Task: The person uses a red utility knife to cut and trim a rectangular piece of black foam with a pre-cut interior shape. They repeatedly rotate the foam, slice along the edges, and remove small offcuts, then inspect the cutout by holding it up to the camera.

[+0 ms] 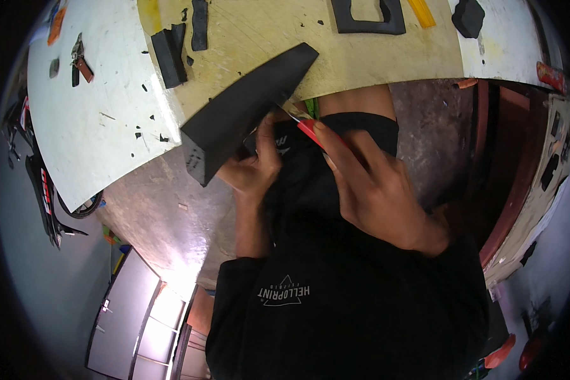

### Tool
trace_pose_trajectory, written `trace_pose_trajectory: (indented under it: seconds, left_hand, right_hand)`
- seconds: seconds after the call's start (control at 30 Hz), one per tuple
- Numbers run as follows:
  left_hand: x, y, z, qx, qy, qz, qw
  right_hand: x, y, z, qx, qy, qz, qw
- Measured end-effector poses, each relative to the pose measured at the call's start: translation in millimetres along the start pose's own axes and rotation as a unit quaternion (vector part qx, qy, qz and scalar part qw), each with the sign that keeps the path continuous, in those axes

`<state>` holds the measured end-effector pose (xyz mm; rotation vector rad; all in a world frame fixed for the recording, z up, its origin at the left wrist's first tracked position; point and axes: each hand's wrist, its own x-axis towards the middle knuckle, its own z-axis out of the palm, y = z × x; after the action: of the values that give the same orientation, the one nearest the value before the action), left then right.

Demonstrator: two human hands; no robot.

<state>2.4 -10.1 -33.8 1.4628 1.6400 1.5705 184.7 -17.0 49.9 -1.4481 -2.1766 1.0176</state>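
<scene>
A long, dark grey foam block (240, 101) is tilted over the table's near edge, tapering toward its far right end. My left hand (257, 163) grips it from below, thumb up along its near side, the other fingers partly hidden behind it. In my right hand (380, 193) is a red-handled utility knife (310, 132), its handle pinched between thumb and fingers. The blade reaches the near right edge of the block; whether its tip is inside the foam I cannot tell.
On the pale yellow tabletop (253, 31) lie dark foam offcuts (170, 57), a foam frame (367, 28) with a cut-out and a yellow strip (422, 11). Another dark lump (468, 18) sits at far right. Small scraps and keys (80, 62) lie on the white left section.
</scene>
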Motion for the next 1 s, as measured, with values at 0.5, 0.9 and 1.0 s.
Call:
trace_pose_trajectory:
  seconds: [0.5,0.9,1.0]
  left_hand:
    - [-1.5,-0.4,-2.1,0.05,-0.022,0.018,0.998]
    - [2.9,-1.7,1.6,0.017,-0.004,0.055,0.998]
    - [3.4,2.3,0.2,0.0,-0.015,0.013,1.0]
  right_hand:
    - [7.4,1.1,6.8,0.012,0.013,-0.001,1.0]
    - [1.5,0.8,3.3,-0.006,0.004,0.002,1.0]
    - [1.3,0.8,3.8,-0.007,0.006,0.003,1.0]
